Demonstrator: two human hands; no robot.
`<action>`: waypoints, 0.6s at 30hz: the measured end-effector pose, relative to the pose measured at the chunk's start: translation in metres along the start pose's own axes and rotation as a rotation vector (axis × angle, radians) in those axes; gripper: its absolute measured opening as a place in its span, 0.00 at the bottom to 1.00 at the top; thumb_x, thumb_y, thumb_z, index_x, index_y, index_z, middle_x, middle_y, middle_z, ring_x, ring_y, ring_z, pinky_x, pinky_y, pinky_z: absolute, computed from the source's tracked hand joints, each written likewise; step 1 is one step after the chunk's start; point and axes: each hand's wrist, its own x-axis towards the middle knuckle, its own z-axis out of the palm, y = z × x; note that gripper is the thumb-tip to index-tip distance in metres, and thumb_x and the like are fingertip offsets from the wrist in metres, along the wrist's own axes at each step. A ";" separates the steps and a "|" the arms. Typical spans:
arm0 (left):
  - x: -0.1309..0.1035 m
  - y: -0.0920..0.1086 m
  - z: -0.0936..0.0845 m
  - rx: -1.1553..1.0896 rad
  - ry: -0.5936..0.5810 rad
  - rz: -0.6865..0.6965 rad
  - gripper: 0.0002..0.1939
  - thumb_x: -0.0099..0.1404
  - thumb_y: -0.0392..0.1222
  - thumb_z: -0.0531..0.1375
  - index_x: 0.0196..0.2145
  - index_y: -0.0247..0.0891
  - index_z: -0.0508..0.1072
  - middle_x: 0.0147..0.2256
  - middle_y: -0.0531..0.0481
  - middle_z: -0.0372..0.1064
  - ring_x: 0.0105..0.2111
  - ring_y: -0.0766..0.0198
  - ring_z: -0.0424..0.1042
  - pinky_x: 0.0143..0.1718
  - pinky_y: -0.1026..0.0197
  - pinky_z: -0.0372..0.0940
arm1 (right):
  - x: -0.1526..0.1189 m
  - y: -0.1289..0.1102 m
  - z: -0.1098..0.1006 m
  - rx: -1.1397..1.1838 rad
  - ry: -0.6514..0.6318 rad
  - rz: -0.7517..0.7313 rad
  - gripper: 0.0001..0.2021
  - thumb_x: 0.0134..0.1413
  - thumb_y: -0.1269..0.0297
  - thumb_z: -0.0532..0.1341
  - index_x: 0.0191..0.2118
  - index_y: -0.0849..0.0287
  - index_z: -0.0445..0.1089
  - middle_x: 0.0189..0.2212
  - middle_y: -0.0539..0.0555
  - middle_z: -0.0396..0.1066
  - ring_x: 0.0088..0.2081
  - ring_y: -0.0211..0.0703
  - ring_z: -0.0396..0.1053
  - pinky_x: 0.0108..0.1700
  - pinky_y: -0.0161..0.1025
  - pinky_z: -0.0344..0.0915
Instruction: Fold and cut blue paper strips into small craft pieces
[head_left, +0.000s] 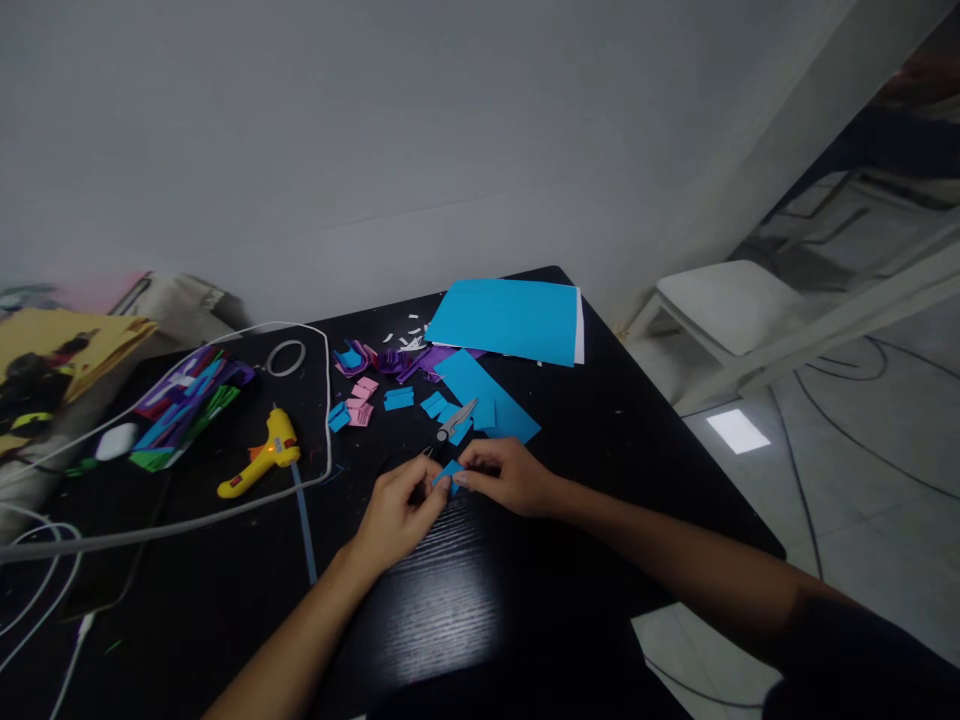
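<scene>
Between my two hands is a small piece of blue paper (450, 474), held above the black table. My left hand (401, 508) pinches its left side between thumb and fingers. On its right side, the thumb and fingertips of my right hand (510, 476) close on it. Just beyond lie scissors (454, 422), blades pointing away to the right, their handles partly hidden behind my left hand. Small folded blue pieces (399, 398) and pink pieces (361, 402) rest past the scissors, beside a larger blue strip (499, 405).
Blue sheets (510, 318) over white paper lie at the back. A yellow glue gun (262, 455) with a lit orange light sits left, inside a white cable loop (328, 400). Further left are coloured strips (187, 405) and a tape ring (286, 358). A white stool (727, 305) stands right.
</scene>
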 end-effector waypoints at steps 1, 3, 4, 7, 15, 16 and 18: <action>0.000 0.000 0.000 0.001 0.003 0.001 0.09 0.71 0.38 0.59 0.31 0.38 0.72 0.24 0.56 0.65 0.24 0.70 0.65 0.27 0.68 0.61 | 0.000 0.000 0.000 0.005 0.001 -0.002 0.08 0.58 0.61 0.67 0.32 0.60 0.73 0.26 0.49 0.71 0.28 0.37 0.67 0.32 0.34 0.61; -0.001 0.000 0.000 -0.003 -0.001 0.007 0.09 0.71 0.38 0.59 0.32 0.38 0.72 0.24 0.56 0.65 0.24 0.70 0.65 0.27 0.68 0.60 | 0.000 -0.001 0.000 0.009 0.005 -0.005 0.08 0.58 0.61 0.67 0.34 0.60 0.73 0.27 0.50 0.71 0.29 0.38 0.68 0.33 0.35 0.62; -0.001 0.000 0.000 -0.007 -0.008 0.013 0.08 0.71 0.38 0.59 0.32 0.38 0.71 0.24 0.56 0.65 0.24 0.70 0.65 0.27 0.68 0.61 | 0.000 -0.002 0.000 0.007 0.006 -0.006 0.08 0.58 0.61 0.67 0.34 0.60 0.74 0.27 0.50 0.72 0.29 0.38 0.68 0.33 0.35 0.63; -0.002 -0.002 0.002 -0.006 -0.031 0.036 0.07 0.71 0.38 0.59 0.33 0.38 0.72 0.24 0.57 0.65 0.24 0.71 0.66 0.27 0.69 0.61 | 0.000 -0.004 0.000 0.012 -0.003 -0.011 0.08 0.58 0.60 0.66 0.35 0.61 0.74 0.28 0.51 0.72 0.30 0.38 0.69 0.34 0.35 0.63; -0.001 -0.001 0.002 -0.013 -0.036 0.048 0.06 0.71 0.38 0.60 0.35 0.38 0.74 0.25 0.56 0.66 0.24 0.70 0.67 0.27 0.68 0.62 | 0.000 -0.001 0.000 -0.022 0.010 -0.080 0.06 0.60 0.64 0.64 0.34 0.60 0.72 0.27 0.50 0.71 0.30 0.38 0.67 0.34 0.35 0.62; -0.001 -0.001 0.002 -0.011 -0.036 0.050 0.06 0.71 0.37 0.59 0.34 0.38 0.73 0.25 0.56 0.66 0.24 0.70 0.67 0.28 0.68 0.62 | -0.001 -0.001 0.001 -0.013 0.018 -0.074 0.06 0.60 0.63 0.64 0.34 0.60 0.72 0.27 0.50 0.71 0.30 0.38 0.67 0.34 0.35 0.63; -0.001 0.000 0.001 -0.010 -0.028 0.052 0.07 0.71 0.37 0.59 0.33 0.38 0.73 0.25 0.56 0.67 0.24 0.70 0.67 0.28 0.68 0.62 | -0.001 -0.001 0.002 0.016 0.027 -0.042 0.07 0.59 0.62 0.65 0.34 0.60 0.73 0.27 0.50 0.71 0.30 0.39 0.68 0.34 0.35 0.63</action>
